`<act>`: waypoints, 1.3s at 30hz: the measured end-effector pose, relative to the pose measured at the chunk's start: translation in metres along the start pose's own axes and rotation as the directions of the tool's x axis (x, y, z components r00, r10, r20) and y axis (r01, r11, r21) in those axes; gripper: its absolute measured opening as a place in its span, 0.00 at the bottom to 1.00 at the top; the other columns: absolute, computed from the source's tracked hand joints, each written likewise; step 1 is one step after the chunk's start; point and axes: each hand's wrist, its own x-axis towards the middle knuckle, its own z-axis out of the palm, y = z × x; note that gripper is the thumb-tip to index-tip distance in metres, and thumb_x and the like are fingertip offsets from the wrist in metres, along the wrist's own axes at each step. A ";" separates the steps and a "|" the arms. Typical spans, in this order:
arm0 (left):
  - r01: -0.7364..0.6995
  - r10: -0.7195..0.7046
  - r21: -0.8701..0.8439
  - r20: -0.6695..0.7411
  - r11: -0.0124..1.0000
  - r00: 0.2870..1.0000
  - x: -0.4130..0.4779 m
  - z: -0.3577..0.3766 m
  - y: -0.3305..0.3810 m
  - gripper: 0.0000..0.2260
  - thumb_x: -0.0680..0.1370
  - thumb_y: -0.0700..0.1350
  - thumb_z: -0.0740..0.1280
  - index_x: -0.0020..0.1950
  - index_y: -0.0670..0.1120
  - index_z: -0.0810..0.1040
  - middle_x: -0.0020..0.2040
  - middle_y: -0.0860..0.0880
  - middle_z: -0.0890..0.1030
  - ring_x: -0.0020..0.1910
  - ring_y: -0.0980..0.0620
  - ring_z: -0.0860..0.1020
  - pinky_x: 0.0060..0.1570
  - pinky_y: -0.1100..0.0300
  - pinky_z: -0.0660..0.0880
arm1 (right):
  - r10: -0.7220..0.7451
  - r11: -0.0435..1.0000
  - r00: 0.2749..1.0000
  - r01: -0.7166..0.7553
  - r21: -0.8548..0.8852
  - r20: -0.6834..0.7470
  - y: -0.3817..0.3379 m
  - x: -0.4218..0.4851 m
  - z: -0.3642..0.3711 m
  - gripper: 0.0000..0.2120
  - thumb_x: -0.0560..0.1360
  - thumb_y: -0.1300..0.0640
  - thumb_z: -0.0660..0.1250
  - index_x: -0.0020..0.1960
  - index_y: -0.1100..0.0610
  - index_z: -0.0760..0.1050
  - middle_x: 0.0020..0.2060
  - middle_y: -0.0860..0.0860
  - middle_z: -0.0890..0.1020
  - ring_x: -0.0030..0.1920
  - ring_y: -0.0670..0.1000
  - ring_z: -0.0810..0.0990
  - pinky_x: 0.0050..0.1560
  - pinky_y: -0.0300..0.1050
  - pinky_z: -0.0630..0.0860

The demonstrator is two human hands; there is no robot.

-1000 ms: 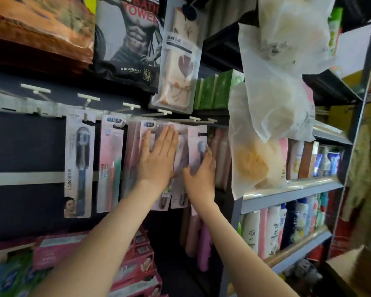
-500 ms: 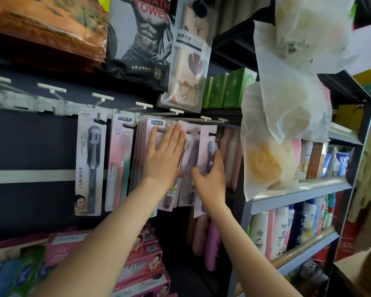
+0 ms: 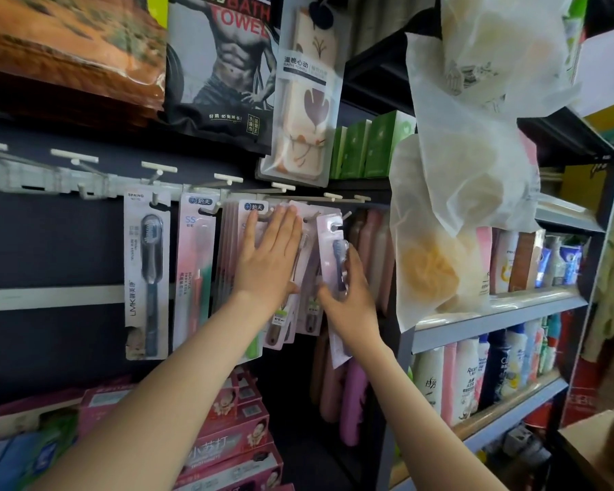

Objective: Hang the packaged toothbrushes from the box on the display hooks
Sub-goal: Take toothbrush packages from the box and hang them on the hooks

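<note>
Two hands at the rack: left hand (image 3: 268, 256), right hand (image 3: 348, 299). One dark toothbrush pack (image 3: 146, 278) hangs alone, one pink pack (image 3: 194, 278) beside it, then a stack (image 3: 227, 249) too tight to count. One grey-brush pack (image 3: 330, 249) sits in the right fingers. Two bath towel packs (image 3: 220, 65) hang above.

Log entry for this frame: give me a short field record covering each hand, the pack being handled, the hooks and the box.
Left hand: flat, fingers straight, pressing on the hanging pink packs
Right hand: grips the blue-brush pack around its middle
Blue-brush pack: tilted, hang hole near a hook tip; cannot tell if it is seated
Display hooks: white row along the dark panel, leftmost ones bare
Already hung: grey-brush pack, single pink pack
Cardboard box: lower right, contents hidden
</note>
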 end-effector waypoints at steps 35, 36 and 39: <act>0.032 -0.014 0.252 -0.071 0.967 0.997 0.006 -0.006 0.009 0.47 0.76 0.70 0.53 0.77 0.38 0.37 0.80 0.43 0.45 0.78 0.46 0.42 0.66 0.39 0.33 | -0.019 1.000 1.000 0.019 0.001 -0.013 -0.006 0.025 -0.006 0.32 0.76 0.61 0.64 0.76 0.51 0.58 0.66 0.48 0.73 0.60 0.46 0.74 0.54 0.31 0.69; 0.046 -0.022 0.275 -0.089 0.960 0.996 0.005 -0.005 0.010 0.47 0.75 0.71 0.53 0.77 0.38 0.39 0.80 0.43 0.47 0.78 0.46 0.44 0.67 0.39 0.35 | -0.026 0.998 0.999 0.025 -0.051 -0.022 -0.003 0.028 -0.002 0.32 0.75 0.60 0.64 0.76 0.49 0.58 0.65 0.49 0.74 0.59 0.48 0.75 0.53 0.32 0.70; 0.084 -0.043 0.322 -0.132 0.943 0.990 0.001 -0.002 0.015 0.47 0.73 0.73 0.53 0.78 0.39 0.45 0.79 0.44 0.52 0.78 0.47 0.48 0.70 0.39 0.40 | 0.035 0.988 0.999 -0.036 -0.148 -0.013 0.004 0.033 0.008 0.36 0.76 0.54 0.64 0.78 0.49 0.50 0.71 0.55 0.68 0.67 0.56 0.69 0.65 0.48 0.70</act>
